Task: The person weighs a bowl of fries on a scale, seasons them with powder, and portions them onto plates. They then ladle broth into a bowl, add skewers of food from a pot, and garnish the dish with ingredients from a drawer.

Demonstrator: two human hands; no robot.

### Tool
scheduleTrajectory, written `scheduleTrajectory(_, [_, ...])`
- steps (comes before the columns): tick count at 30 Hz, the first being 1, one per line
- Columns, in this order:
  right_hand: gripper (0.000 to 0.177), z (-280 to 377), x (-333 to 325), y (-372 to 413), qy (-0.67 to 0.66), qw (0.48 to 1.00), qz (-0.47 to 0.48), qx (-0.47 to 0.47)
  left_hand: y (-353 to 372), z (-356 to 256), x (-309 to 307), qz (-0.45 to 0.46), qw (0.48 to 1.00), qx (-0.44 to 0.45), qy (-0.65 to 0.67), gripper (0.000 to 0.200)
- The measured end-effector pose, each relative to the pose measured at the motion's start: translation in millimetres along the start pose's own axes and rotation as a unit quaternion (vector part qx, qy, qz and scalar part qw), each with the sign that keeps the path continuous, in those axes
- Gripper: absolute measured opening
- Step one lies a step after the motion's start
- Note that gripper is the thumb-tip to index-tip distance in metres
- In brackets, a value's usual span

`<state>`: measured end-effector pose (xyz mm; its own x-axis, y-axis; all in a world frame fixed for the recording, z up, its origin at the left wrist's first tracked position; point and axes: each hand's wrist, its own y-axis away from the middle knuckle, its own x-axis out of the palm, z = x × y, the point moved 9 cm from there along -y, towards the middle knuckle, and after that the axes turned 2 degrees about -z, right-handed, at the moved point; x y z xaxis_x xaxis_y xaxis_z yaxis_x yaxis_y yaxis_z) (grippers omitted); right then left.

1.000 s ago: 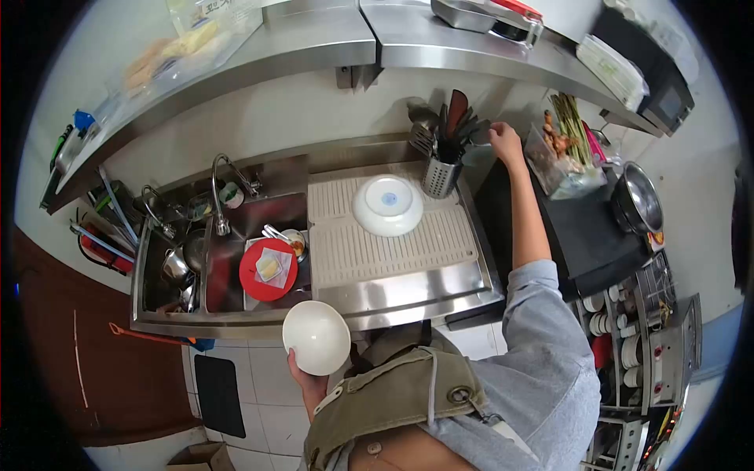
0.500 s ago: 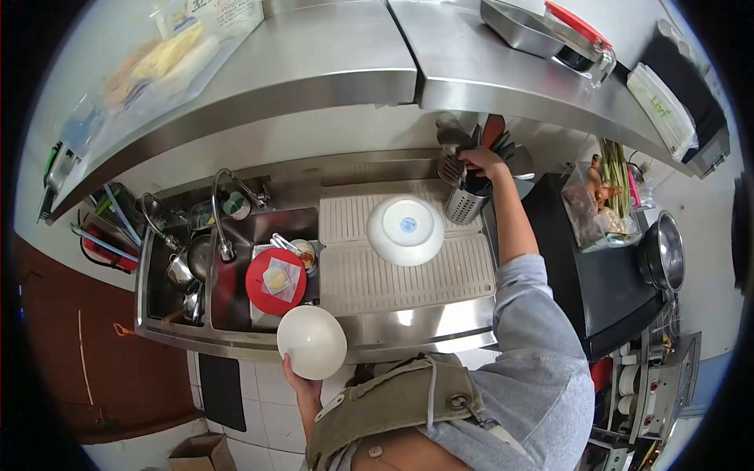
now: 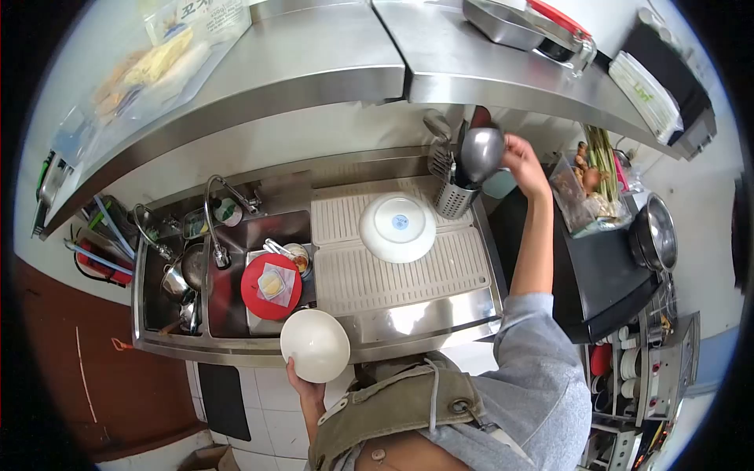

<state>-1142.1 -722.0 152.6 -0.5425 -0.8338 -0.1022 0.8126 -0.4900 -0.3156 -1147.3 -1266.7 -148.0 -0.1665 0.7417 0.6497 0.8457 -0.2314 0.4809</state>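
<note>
My left hand [image 3: 307,382] grips the rim of a white bowl [image 3: 316,345], its hollow inside turned up toward me, in front of the sink edge. At the back, my right hand [image 3: 521,163] has its fingers curled at the right edge of a dark grey ladle [image 3: 481,154], whose rounded head stands above the utensil holder [image 3: 455,201]. The perforated metal holder also contains a slotted turner and other utensils. Upside down on the ribbed drainboard rests a large white bowl [image 3: 397,229].
The left double sink [image 3: 259,345] contains a red plate [image 3: 262,302], cutlery and pots beneath two taps [image 3: 220,255]. A steel shelf [image 3: 314,74] overhangs the back. On the black counter [image 3: 605,267] at right are a bag of vegetables [image 3: 593,192] and metal bowls [image 3: 654,233].
My right hand has come up and to the right from the utensil holder, and the dark ladle head now shows beside it. The left hand keeps the bowl almost in place.
</note>
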Motion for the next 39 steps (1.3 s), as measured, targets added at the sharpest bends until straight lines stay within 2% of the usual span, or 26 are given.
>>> scheduleTrajectory(1, [0.01, 7, 10, 20, 0.007, 0.998, 0.06, -0.028, 1, -1, 1, 0.005, 1.0, -0.005, -0.002, 0.06])
scheduleTrajectory(3, [0.011, 27, 16, 76, 0.011, 0.995, 0.099, 0.006, 7, 2, 8, 0.043, 0.998, -0.039, -0.009, 0.059])
scheduleTrajectory(5, [0.01, 56, 23, 131, -0.119, 0.991, 0.055, 0.013, 6, 6, 16, 0.085, 0.995, -0.049, -0.034, 0.059])
scheduleTrajectory(7, [0.018, 76, 31, 186, -0.22, 0.973, 0.07, 0.012, 2, 11, 26, 0.136, 0.986, -0.068, -0.073, 0.058])
scheduleTrajectory(8, [0.02, 74, 34, 216, -0.281, 0.957, 0.005, 0.076, 1, 17, 29, 0.138, 0.982, -0.089, -0.089, 0.058])
scheduleTrajectory(9, [0.023, 70, 37, 250, -0.341, 0.929, -0.058, 0.135, 1, 26, 34, 0.14, 0.979, -0.111, -0.103, 0.058])
scheduleTrajectory(11, [0.034, 22, 38, 325, -0.47, 0.844, -0.121, 0.229, 7, 43, 53, 0.192, 0.957, -0.157, -0.149, 0.059])
scheduleTrajectory(13, [0.028, -31, 44, 397, -0.542, 0.768, -0.167, 0.297, 5, 67, 68, 0.251, 0.927, -0.2, -0.195, 0.06])
scheduleTrajectory(15, [0.019, -91, 39, 480, -0.618, 0.716, -0.19, 0.265, 4, 103, 70, 0.283, 0.904, -0.245, -0.205, 0.058])
scheduleTrajectory(17, [0.013, -122, 16, 559, -0.541, 0.719, -0.338, 0.275, 55, 134, 113, 0.333, 0.864, -0.277, -0.255, 0.06])
scheduleTrajectory(19, [0.006, -138, -5, 634, -0.44, 0.731, -0.446, 0.27, 96, 169, 140, 0.381, 0.832, -0.291, -0.278, 0.063])
scheduleTrajectory(21, [0.004, -149, -26, 703, -0.434, 0.693, -0.513, 0.262, 147, 223, 156, 0.411, 0.789, -0.327, -0.319, 0.064])
scheduleTrajectory(23, [0.002, -142, -55, 759, -0.422, 0.682, -0.555, 0.219, 191, 284, 167, 0.423, 0.759, -0.351, -0.35, 0.064])
scheduleTrajectory(26, [0.014, -137, -82, 868, -0.368, 0.64, -0.627, 0.247, 292, 382, 168, 0.462, 0.694, -0.441, -0.331, 0.064])
scheduleTrajectory(27, [0.014, -140, -86, 908, -0.364, 0.629, -0.644, 0.238, 328, 411, 163, 0.456, 0.677, -0.477, -0.325, 0.064])
scheduleTrajectory(29, [0.014, -155, -83, 989, -0.302, 0.581, -0.673, 0.344, 394, 468, 160, 0.476, 0.638, -0.504, -0.333, 0.062])
scheduleTrajectory(30, [0.014, -156, -79, 1016, -0.306, 0.569, -0.684, 0.337, 433, 490, 159, 0.477, 0.622, -0.518, -0.341, 0.062])
scheduleTrajectory(32, [0.012, -154, -68, 1070, -0.301, 0.496, -0.742, 0.336, 499, 529, 153, 0.478, 0.596, -0.537, -0.358, 0.061])
scheduleTrajectory(33, [0.012, -154, -66, 1088, -0.306, 0.487, -0.749, 0.328, 531, 547, 149, 0.478, 0.575, -0.57, -0.341, 0.061])
scheduleTrajectory(35, [0.01, -169, -60, 1117, -0.296, 0.48, -0.709, 0.424, 582, 582, 143, 0.486, 0.54, -0.602, -0.331, 0.061])
scheduleTrajectory(39, [0.015, -181, -109, 1156, -0.357, 0.452, -0.732, 0.363, 641, 661, 130, 0.502, 0.489, -0.596, -0.392, 0.059])
